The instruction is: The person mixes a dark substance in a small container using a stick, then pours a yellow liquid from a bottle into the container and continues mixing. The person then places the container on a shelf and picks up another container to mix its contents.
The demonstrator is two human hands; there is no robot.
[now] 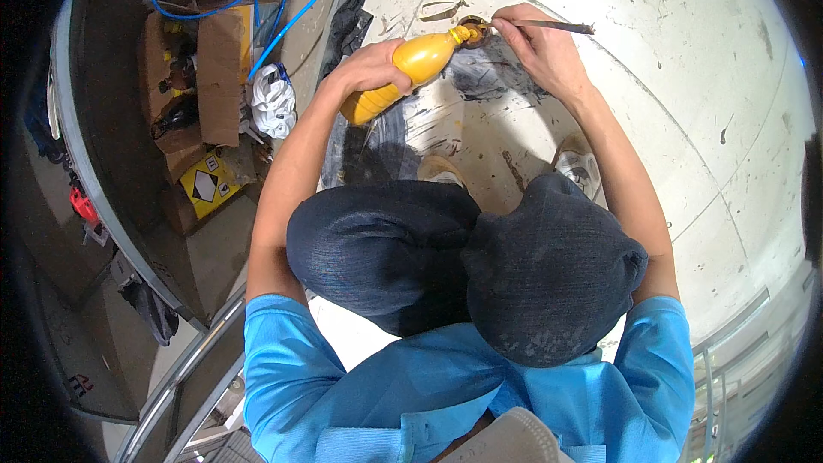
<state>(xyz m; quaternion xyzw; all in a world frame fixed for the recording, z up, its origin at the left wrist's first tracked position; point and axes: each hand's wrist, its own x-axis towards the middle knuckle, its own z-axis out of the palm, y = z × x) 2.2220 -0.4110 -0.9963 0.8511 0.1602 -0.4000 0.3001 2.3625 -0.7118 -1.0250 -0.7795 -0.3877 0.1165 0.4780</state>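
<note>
My left hand (373, 67) is wrapped round a yellow plastic bottle (423, 60), which is tilted with its neck pointing away and to the right. The bottle's mouth reaches a small round dark container (477, 39) on the floor, with brownish stuff in it. Whether anything flows from the bottle, I cannot make out. My right hand (540, 50) pinches a thin dark strip-like tool (561, 27), its wider end sticking out to the right. The other end of the tool lies at the round container.
Dark smears mark the pale tiled floor (669, 103), and a brown sliver (442, 11) lies beyond the bottle. On the left are an opened cardboard box (220, 77), a coiled blue hose (291, 21), a crumpled white bag (273, 103), a yellow labelled box (208, 183) and a metal rail (176, 377).
</note>
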